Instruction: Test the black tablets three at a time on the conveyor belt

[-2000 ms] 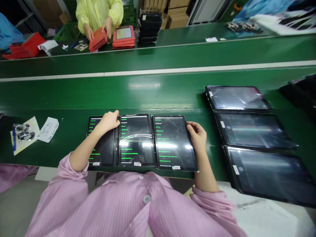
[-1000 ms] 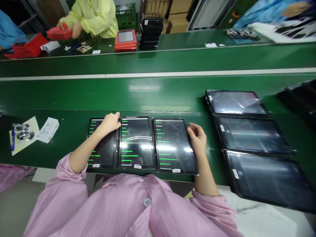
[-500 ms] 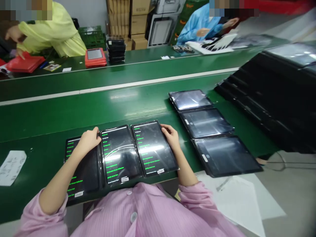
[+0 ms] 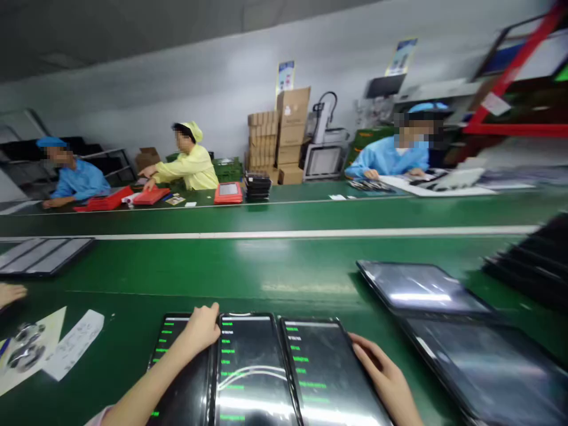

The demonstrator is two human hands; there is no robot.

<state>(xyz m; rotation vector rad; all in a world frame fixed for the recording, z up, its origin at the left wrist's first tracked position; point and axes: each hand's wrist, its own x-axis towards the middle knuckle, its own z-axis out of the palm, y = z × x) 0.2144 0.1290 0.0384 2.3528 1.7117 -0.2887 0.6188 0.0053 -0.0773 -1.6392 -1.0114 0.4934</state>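
Observation:
Three black tablets lie side by side before me, screens up with green text lines: a left tablet (image 4: 177, 378), a middle tablet (image 4: 251, 361) and a right tablet (image 4: 326, 367). Their lower ends run out of view. My left hand (image 4: 204, 326) reaches over the left tablet, its fingers closed at the upper left edge of the middle tablet. At the outer edge of the right tablet, my right hand (image 4: 379, 361) grips the side with fingers bent; some fingertips are hidden.
Dark-screened tablets (image 4: 426, 287) lie at the right, near a black stack (image 4: 532, 266). On the left are a paper slip (image 4: 75, 346), a yellowish sheet (image 4: 33, 349) and another person's hand (image 4: 11, 293). Co-workers sit across the green bench (image 4: 177, 266), with red cases (image 4: 228, 193).
The camera view has tilted up, so the hands and tablets appear lower and more of the room shows. My hands stay at the same tablet edges.

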